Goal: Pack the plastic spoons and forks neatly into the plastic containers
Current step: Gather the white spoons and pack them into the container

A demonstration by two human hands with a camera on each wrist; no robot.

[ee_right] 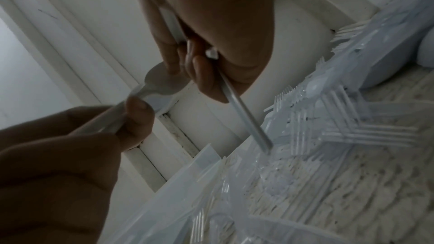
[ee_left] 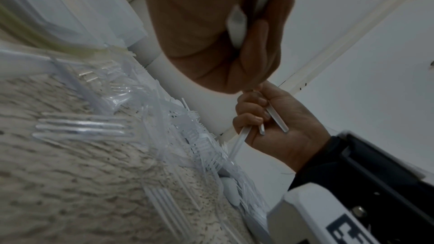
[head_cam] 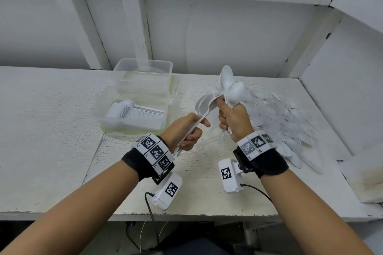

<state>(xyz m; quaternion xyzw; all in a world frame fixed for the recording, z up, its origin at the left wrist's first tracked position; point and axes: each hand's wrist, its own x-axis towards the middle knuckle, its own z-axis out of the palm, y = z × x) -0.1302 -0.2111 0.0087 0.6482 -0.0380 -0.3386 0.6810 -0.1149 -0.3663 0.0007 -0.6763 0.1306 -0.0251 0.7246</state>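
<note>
While both hands (head_cam: 187,130) grip spoons (head_cam: 229,86) (near containers (head_cam: 132,109)).

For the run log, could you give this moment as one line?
left hand: grips spoons | right hand: grips spoons | container: spoons stacked inside

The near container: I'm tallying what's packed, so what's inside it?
The near container holds a tidy row of white spoons stacked on edge along its front. Its cloudy walls hide whatever lies beneath or behind that row, so no count is possible.
</note>
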